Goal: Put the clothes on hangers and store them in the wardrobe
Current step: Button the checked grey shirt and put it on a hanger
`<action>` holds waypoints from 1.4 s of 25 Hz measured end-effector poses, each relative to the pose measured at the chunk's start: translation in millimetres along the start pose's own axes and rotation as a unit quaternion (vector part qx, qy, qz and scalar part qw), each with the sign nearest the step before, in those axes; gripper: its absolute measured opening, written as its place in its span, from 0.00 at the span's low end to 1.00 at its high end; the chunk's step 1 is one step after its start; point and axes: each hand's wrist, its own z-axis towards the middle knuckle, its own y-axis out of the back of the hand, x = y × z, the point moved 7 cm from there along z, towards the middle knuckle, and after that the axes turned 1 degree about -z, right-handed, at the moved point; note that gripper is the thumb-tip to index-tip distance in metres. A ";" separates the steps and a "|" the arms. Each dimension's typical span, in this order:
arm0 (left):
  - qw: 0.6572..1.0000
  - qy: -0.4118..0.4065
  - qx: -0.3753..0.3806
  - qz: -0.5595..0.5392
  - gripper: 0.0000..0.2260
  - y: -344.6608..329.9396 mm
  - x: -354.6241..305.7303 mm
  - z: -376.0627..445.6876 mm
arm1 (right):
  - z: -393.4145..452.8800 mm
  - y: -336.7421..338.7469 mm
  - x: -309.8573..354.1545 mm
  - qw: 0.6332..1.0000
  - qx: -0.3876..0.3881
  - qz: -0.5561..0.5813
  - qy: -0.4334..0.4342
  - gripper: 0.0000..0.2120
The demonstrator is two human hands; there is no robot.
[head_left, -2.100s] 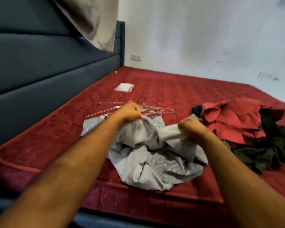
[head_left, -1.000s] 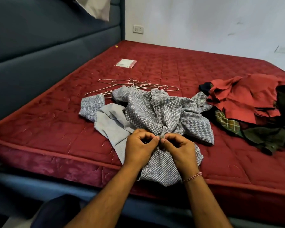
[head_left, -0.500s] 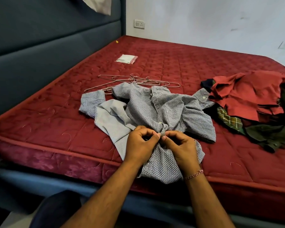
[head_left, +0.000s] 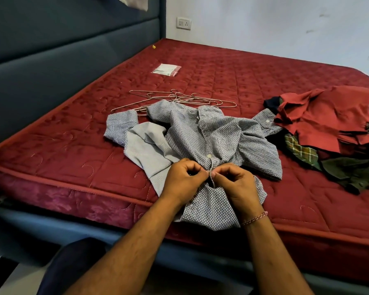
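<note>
A grey checked shirt (head_left: 217,135) lies spread and rumpled on the red mattress (head_left: 232,71), its hem hanging over the near edge. My left hand (head_left: 184,179) and my right hand (head_left: 236,184) meet at the shirt's front placket, each pinching the fabric edge just below a white button. Several bare wire hangers (head_left: 179,100) lie in a loose heap just beyond the shirt's collar. A pile of other clothes, with a red garment (head_left: 328,116) on top and dark green and plaid ones (head_left: 349,171) beneath, sits to the right.
A dark blue padded headboard (head_left: 51,60) runs along the left. A small white packet (head_left: 166,69) lies farther back on the mattress. A white wall with a socket (head_left: 183,23) stands behind. No wardrobe is in view.
Two seconds ago both hands held the bunched shirt up. It now lies spread on the mattress, and both hands have settled at the placket, barely moving over the last second.
</note>
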 end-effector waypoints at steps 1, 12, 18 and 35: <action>1.000 0.009 0.010 -0.004 0.07 0.1 1.2 0.4 | 0.4 0.7 -1.5 1.000 -0.002 -0.002 -0.005 0.02; 0.999 0.032 0.024 -0.004 0.07 2.4 3.3 -0.5 | 0.5 2.0 -10.0 0.987 -0.061 -0.150 -0.014 0.07; 0.997 -0.006 -0.003 0.073 0.09 -0.4 1.5 -0.1 | -5.4 -3.5 6.2 0.940 -0.098 -0.318 0.075 0.11; 0.993 -0.051 -0.006 0.104 0.04 -2.9 -2.4 -7.6 | -7.8 7.5 -1.0 0.979 -0.115 -0.169 -0.003 0.07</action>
